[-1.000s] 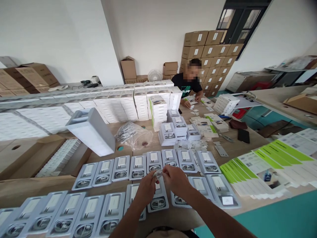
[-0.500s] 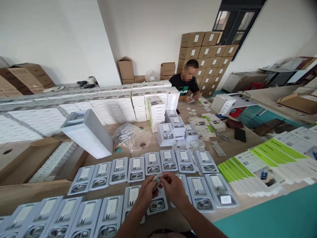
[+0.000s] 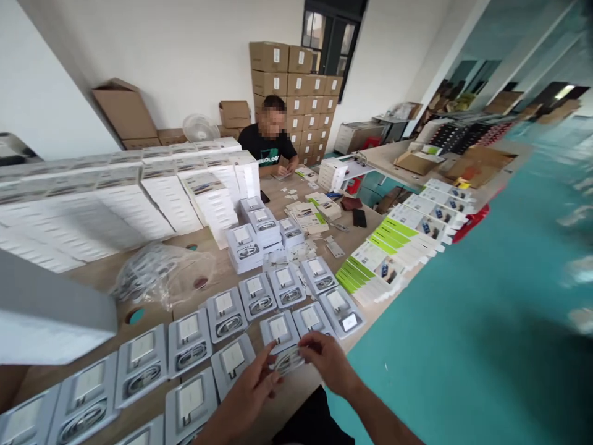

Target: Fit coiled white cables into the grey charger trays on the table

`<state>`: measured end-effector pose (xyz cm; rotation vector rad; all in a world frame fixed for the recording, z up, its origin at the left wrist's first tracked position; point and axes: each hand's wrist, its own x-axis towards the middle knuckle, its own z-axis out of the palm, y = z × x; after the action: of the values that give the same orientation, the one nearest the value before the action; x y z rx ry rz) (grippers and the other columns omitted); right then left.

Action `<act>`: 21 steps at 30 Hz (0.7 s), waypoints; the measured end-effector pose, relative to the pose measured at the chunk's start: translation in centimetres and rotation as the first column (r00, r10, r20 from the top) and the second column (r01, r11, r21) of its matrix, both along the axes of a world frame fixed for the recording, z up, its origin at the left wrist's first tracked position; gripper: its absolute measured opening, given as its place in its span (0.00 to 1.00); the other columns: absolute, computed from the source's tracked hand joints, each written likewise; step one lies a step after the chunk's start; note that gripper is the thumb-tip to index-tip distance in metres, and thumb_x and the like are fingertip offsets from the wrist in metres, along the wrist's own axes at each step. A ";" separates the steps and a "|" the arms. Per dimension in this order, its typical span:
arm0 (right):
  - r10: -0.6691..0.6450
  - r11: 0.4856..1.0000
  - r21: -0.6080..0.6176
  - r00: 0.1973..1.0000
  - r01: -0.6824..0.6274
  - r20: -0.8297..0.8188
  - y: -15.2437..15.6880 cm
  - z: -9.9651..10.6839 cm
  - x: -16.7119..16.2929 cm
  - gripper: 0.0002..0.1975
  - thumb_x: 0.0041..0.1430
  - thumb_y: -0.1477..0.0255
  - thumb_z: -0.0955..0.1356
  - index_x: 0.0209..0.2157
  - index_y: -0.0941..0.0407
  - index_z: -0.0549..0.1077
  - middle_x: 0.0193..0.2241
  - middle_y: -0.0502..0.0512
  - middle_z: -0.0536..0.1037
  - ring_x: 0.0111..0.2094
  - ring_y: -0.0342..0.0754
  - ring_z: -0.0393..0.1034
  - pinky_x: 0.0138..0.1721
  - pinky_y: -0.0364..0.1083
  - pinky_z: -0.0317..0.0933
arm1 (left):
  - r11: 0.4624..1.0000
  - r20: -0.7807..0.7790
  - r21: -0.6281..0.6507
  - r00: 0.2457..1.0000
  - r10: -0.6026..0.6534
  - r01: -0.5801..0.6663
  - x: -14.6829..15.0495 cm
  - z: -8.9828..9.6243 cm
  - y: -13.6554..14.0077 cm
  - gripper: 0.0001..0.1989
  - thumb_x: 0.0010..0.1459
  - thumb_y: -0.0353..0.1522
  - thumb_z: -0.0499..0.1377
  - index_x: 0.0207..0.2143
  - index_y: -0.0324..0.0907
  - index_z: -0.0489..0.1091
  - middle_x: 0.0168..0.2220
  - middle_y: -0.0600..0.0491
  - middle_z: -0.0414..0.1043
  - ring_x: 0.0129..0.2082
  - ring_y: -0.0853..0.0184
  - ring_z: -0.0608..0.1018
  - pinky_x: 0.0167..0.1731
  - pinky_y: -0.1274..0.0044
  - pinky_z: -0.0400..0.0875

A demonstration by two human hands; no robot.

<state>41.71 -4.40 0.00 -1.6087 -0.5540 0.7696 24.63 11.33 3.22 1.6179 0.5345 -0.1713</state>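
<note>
A coiled pale charging cable (image 3: 288,360) is between my two hands, over the lower part of a grey-blue plastic tray (image 3: 296,337) that holds a white charger (image 3: 278,328). My right hand (image 3: 328,361) pinches the coil's right side. My left hand (image 3: 250,390) is at its left side, index finger and thumb apart, the other fingers curled. I cannot tell whether the coil rests fully in the tray. Similar trays with chargers and coiled cables (image 3: 227,312) lie in rows around my hands. One tray holds a small white card (image 3: 349,321).
Left are a clear plastic bag (image 3: 162,272) and a tall pale stack (image 3: 50,303). Stacked trays (image 3: 245,247) stand ahead, with white boxes (image 3: 152,191) behind. Green-and-white boxes (image 3: 375,259) line the right table edge. A co-worker (image 3: 269,145) sits across, handling small pieces.
My view has swung to the right. The coiled cable, held up in both hands before, is now lower over a tray, and my left fingers have spread from it.
</note>
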 end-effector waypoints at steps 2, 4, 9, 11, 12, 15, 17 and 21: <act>-0.187 0.979 -0.070 0.981 0.190 0.044 -3.8 -2.1 3.9 0.11 0.51 0.64 0.69 0.32 0.56 0.76 0.24 0.51 0.77 0.27 0.47 0.70 0.30 0.44 0.65 | 0.994 -0.071 0.069 0.995 -0.076 0.081 1.1 0.2 -0.4 0.31 0.62 0.47 0.50 0.65 0.51 0.48 0.61 0.47 0.59 0.52 0.60 0.71 0.47 0.72 0.69; -0.287 0.942 -0.138 0.948 0.306 0.140 -7.3 -4.5 8.1 0.15 0.52 0.60 0.68 0.34 0.57 0.77 0.23 0.52 0.77 0.27 0.49 0.71 0.31 0.45 0.65 | 0.966 -0.131 0.171 0.976 -0.172 0.193 2.6 0.5 -1.1 0.28 0.63 0.47 0.48 0.64 0.54 0.51 0.63 0.49 0.57 0.57 0.58 0.68 0.51 0.70 0.68; -0.222 0.922 -0.204 0.880 0.330 0.420 -10.8 -9.8 14.9 0.13 0.58 0.62 0.65 0.34 0.56 0.77 0.30 0.57 0.79 0.30 0.50 0.72 0.34 0.47 0.65 | 0.716 -0.166 0.469 0.848 -0.504 0.517 10.4 -0.4 -5.8 0.29 0.63 0.38 0.49 0.66 0.54 0.46 0.69 0.54 0.44 0.66 0.57 0.54 0.63 0.65 0.55; -0.152 0.947 -0.161 0.830 0.277 0.536 -10.5 -11.0 15.7 0.12 0.61 0.67 0.63 0.34 0.55 0.77 0.34 0.57 0.78 0.33 0.49 0.72 0.37 0.47 0.65 | 0.529 -0.211 0.602 0.758 -0.617 0.598 14.3 -2.5 -8.4 0.34 0.61 0.35 0.51 0.67 0.48 0.41 0.70 0.53 0.39 0.68 0.57 0.49 0.65 0.63 0.49; -0.121 0.958 -0.142 0.801 0.248 0.587 -10.2 -11.3 15.8 0.12 0.63 0.69 0.62 0.35 0.55 0.77 0.35 0.57 0.78 0.35 0.49 0.72 0.39 0.47 0.65 | 0.432 -0.254 0.656 0.720 -0.646 0.619 16.1 -3.8 -9.4 0.37 0.59 0.34 0.52 0.67 0.44 0.40 0.70 0.50 0.37 0.68 0.56 0.46 0.66 0.61 0.45; -0.049 0.967 -0.139 0.696 0.211 0.716 -10.0 -11.1 16.0 0.13 0.66 0.72 0.60 0.37 0.55 0.76 0.37 0.58 0.77 0.40 0.50 0.70 0.43 0.48 0.64 | 0.238 -0.340 0.765 0.690 -0.639 0.598 19.1 -8.1 -11.5 0.39 0.57 0.35 0.53 0.67 0.35 0.41 0.70 0.43 0.39 0.69 0.52 0.42 0.66 0.55 0.37; 0.031 0.962 -0.192 0.621 0.195 0.783 -10.5 -10.4 15.9 0.12 0.66 0.73 0.61 0.40 0.55 0.76 0.40 0.59 0.76 0.43 0.51 0.68 0.46 0.50 0.63 | 0.191 -0.343 0.808 0.709 -0.617 0.557 19.6 -10.0 -12.2 0.38 0.58 0.36 0.51 0.67 0.33 0.41 0.69 0.43 0.41 0.69 0.53 0.42 0.65 0.55 0.35; 0.292 0.924 -0.377 0.510 0.069 0.809 -12.3 -9.6 15.8 0.15 0.65 0.71 0.62 0.52 0.54 0.70 0.51 0.58 0.73 0.54 0.53 0.62 0.56 0.54 0.54 | 0.143 -0.381 0.831 0.738 -0.557 0.537 19.6 -10.8 -13.6 0.31 0.61 0.33 0.46 0.65 0.30 0.49 0.67 0.39 0.48 0.68 0.54 0.47 0.64 0.57 0.40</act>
<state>57.54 -16.66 -9.59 -2.3122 -1.3119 0.0671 44.27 -2.23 -7.59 2.9381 -0.1337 -0.4754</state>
